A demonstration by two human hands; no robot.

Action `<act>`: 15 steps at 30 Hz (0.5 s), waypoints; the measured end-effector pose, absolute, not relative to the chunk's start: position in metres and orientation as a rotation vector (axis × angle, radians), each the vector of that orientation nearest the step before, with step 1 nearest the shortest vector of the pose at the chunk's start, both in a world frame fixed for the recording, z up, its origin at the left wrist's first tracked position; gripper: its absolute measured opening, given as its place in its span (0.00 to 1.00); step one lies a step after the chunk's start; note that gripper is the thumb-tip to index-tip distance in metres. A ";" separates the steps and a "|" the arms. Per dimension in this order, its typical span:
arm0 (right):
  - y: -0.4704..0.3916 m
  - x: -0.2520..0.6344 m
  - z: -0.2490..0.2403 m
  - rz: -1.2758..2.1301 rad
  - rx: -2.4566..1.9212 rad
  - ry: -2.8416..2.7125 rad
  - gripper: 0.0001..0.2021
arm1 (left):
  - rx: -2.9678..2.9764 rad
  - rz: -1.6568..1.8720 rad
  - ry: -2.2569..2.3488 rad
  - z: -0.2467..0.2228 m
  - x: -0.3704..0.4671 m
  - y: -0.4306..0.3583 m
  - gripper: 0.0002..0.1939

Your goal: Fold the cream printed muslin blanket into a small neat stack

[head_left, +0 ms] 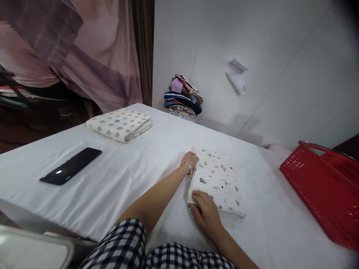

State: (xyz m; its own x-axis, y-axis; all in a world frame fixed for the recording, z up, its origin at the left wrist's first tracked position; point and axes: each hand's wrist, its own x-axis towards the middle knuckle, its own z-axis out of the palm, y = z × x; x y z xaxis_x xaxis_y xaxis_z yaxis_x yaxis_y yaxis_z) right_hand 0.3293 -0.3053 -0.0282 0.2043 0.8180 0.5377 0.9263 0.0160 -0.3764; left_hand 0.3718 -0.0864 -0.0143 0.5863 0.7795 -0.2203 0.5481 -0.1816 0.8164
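A folded white cloth point(217, 175) with small grey, brown and green prints lies flat on the white-covered table in front of me. My left hand point(191, 159), a bracelet at its wrist, is closed on the far end of the cloth's left edge. Its fingertips are partly hidden by the fabric. At the near left corner, my right hand point(206, 213) grips the cloth, with fingers on top and the thumb at the edge. The layers of the fold show along that left side.
Another folded cloth point(119, 125), cream with grey mushroom-like prints, lies at the far left. A black phone-like slab point(71, 166) is nearer. A red plastic basket point(325, 190) stands at right. Stacked clothes point(183, 99) rise beyond the table's point(157, 145) far edge. Someone sits at far left.
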 end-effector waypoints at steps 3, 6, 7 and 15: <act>-0.304 0.330 -0.028 -0.202 -1.810 -1.611 0.10 | 1.890 0.271 1.083 -0.006 0.380 -0.083 0.20; -0.304 0.331 -0.029 -0.201 -1.806 -1.607 0.10 | 1.915 0.248 1.069 0.000 0.389 -0.077 0.18; -0.304 0.331 -0.030 -0.197 -1.804 -1.608 0.10 | 1.921 0.242 1.063 0.001 0.391 -0.075 0.18; -0.303 0.333 -0.030 -0.156 -1.788 -1.580 0.10 | 1.978 0.180 0.956 -0.007 0.397 -0.056 0.15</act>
State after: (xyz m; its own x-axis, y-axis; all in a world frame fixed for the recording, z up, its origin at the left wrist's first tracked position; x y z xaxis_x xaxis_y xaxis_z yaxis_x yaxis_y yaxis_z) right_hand 0.3327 -0.3029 -0.0299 0.2364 0.8113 0.5348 0.9000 0.0246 -0.4351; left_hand 0.3975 -0.0558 -0.0066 0.6900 0.6853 -0.2329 0.5536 -0.2923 0.7798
